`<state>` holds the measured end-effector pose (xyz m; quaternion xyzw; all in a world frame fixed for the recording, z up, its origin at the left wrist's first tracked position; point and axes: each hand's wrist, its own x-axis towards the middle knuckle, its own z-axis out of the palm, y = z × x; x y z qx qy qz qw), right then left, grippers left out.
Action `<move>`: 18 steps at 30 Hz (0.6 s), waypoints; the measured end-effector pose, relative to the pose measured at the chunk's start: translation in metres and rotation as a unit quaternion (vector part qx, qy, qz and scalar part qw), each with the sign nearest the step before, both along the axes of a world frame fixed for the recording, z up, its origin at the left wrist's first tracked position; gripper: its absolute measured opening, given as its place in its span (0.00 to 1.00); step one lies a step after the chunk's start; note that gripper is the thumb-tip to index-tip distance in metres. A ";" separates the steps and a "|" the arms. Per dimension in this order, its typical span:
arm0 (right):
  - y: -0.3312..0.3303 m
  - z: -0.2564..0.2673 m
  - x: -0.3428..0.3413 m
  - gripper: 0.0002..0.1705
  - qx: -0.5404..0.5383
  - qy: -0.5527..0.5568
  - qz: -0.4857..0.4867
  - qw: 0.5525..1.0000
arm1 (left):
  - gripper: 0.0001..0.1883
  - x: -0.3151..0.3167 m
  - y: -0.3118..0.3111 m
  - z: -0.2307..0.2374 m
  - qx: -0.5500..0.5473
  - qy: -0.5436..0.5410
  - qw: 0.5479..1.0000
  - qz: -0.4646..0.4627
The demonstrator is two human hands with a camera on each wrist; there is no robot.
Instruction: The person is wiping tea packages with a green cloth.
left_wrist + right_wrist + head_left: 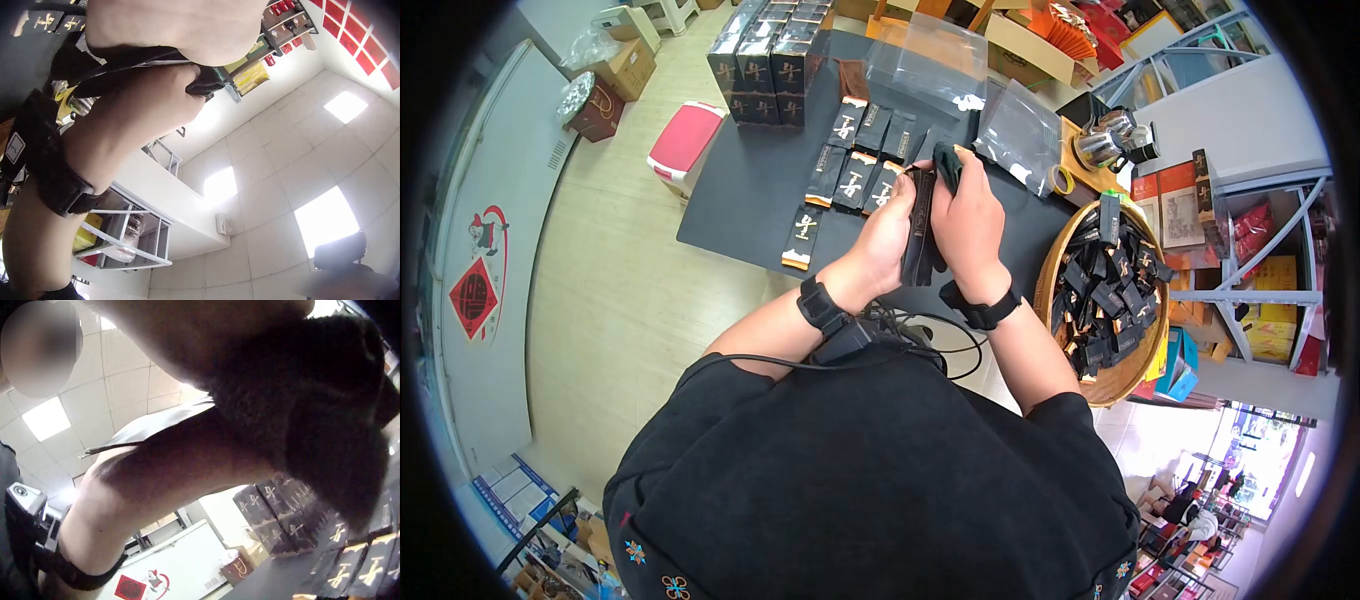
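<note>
Over the table's front edge, my left hand (882, 242) grips a long black packet (918, 235), held upright with its flat side toward me. My right hand (972, 225) holds a bunched dark cloth (946, 166) close against the packet's upper part. Seen from the right wrist, the fuzzy cloth (312, 406) hangs large in front, and the packet's shiny edge (156, 425) shows beside the left forearm. Beyond the hands, several black packets (803, 232) with orange ends lie in rows on the dark table (730, 200).
A wicker basket (1050, 262) heaped with black packets stands at the right. Black boxes (766, 70) are stacked at the table's far left. Clear plastic bags (1018, 130) lie at the back right, near metal pots (1100, 148). Cables (945, 335) hang below the wrists.
</note>
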<state>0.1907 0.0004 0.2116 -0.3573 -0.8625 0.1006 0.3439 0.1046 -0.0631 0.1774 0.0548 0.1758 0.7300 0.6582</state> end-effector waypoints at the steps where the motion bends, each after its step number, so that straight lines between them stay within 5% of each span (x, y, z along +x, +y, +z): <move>1: -0.001 0.003 -0.002 0.22 -0.027 -0.004 -0.009 1.000 | 0.25 0.001 0.000 0.000 0.000 0.012 1.000 0.011; 5: -0.052 -0.006 0.010 0.22 -0.084 -0.048 0.108 0.989 | 0.26 -0.024 -0.006 0.005 0.042 0.080 0.995 0.029; 11: 0.003 -0.006 -0.008 0.18 -0.075 -0.011 -0.012 0.997 | 0.24 -0.010 -0.002 -0.007 -0.028 0.037 0.999 0.006; 14: 0.027 -0.015 0.005 0.20 -0.185 0.053 0.021 0.981 | 0.22 -0.039 -0.014 0.005 -0.037 0.163 0.986 -0.004; 16: 0.032 -0.022 0.025 0.20 -0.202 0.047 0.014 0.978 | 0.27 -0.078 -0.023 -0.010 -0.071 0.367 0.927 0.013; 18: 0.034 -0.025 0.045 0.19 -0.228 0.051 0.006 0.972 | 0.35 -0.111 -0.034 -0.038 -0.192 0.570 0.798 0.040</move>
